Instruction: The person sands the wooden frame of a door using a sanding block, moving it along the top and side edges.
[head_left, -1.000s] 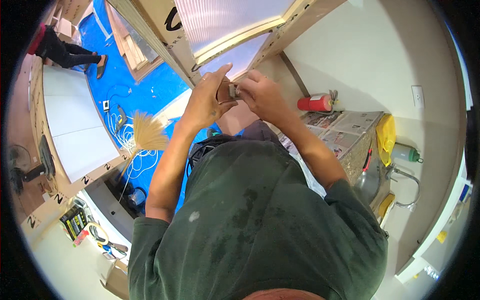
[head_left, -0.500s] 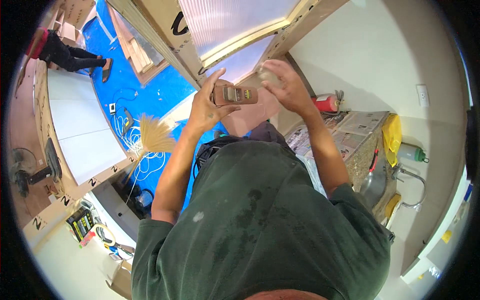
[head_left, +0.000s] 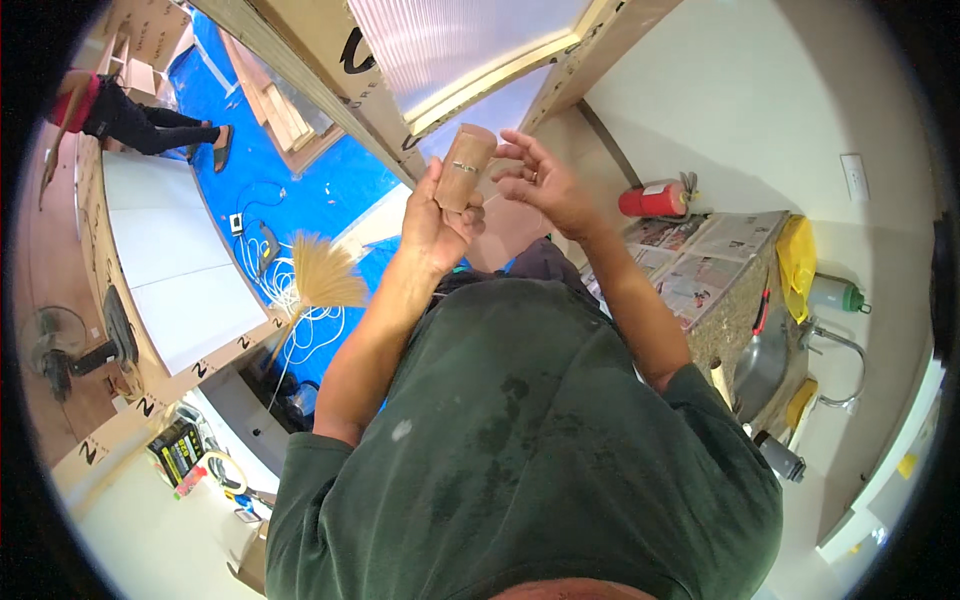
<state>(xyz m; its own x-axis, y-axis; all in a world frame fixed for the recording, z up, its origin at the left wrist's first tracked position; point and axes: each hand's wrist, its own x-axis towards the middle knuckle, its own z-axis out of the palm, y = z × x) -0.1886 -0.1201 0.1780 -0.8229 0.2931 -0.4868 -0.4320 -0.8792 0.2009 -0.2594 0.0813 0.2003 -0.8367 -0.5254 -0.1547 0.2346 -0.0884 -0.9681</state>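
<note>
A small wooden hand plane (head_left: 461,182) rests in my left hand (head_left: 432,232), fingers wrapped round its sides. Its flat brown underside faces up, and a thin slot with a metal edge crosses the middle. Just to the right, my right hand (head_left: 556,196) hovers with fingers apart and bent, close to the plane's end. I see nothing held in it. Above both hands stands a wooden frame (head_left: 440,112) with a ribbed translucent panel (head_left: 455,50).
A fire extinguisher (head_left: 653,201) stands by the newspaper-covered counter (head_left: 715,258) on the right, near a sink (head_left: 758,370). On the left are a broom (head_left: 325,275), white cable (head_left: 300,325), blue sheeting (head_left: 345,185), a white-topped table (head_left: 190,270), a fan (head_left: 60,350) and another person (head_left: 140,120).
My left hand has turned the plane from lying level with its blade side showing to standing steeply, underside up. My right hand has moved slightly down and its fingers have spread.
</note>
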